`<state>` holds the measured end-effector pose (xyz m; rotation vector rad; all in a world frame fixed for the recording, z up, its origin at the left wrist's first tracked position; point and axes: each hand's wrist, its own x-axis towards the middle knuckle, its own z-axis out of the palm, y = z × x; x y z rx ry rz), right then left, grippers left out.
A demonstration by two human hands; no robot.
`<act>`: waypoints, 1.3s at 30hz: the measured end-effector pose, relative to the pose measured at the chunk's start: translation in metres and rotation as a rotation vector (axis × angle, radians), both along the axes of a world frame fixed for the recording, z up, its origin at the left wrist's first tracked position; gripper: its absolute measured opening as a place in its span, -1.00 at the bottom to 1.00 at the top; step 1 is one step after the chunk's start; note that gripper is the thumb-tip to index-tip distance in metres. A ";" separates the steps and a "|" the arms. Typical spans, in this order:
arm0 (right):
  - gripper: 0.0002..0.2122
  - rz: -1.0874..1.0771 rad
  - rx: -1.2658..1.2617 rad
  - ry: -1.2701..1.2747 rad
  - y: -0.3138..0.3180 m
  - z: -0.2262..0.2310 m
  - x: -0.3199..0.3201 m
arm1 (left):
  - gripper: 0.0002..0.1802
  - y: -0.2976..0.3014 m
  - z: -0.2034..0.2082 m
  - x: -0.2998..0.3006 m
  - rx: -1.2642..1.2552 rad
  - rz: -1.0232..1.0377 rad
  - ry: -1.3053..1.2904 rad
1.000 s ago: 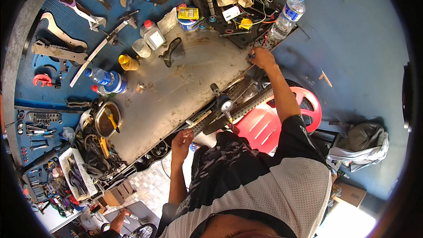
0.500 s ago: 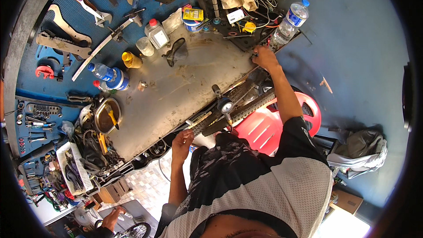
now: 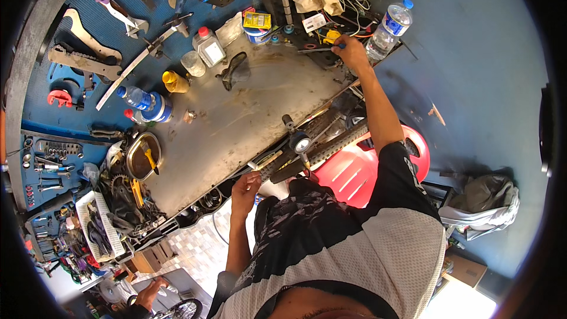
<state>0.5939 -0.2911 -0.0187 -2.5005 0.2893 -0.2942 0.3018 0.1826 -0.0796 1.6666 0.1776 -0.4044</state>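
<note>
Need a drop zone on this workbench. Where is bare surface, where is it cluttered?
Bare: the middle of the grey benchtop, bordered by the black goggles, the yellow bottle and the metal bowl. Crowded: the far end around the right hand, with wires and a water bottle; also the near-left corner piled with chains and tools. The left hand grips the front edge.

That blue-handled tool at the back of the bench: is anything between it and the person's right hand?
No. The right hand is already on the blue-handled tool, fingers closed around its handle end. The water bottle stands just beside the hand, not between.

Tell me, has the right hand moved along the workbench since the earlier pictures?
Yes. The right hand has moved away from the bench edge toward the clutter at the back, nearer the plastic water bottle.
</note>
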 end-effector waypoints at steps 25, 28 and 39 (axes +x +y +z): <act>-0.70 0.263 -0.538 0.410 0.185 -0.044 0.128 | -0.63 0.035 0.014 -0.040 0.100 0.250 0.093; -0.74 0.199 -0.571 0.173 0.184 -0.055 0.122 | -0.63 0.038 0.013 -0.046 0.092 0.290 0.120; -0.64 0.074 -0.448 0.245 0.132 -0.001 0.070 | -0.66 0.049 0.003 -0.018 0.106 0.240 0.051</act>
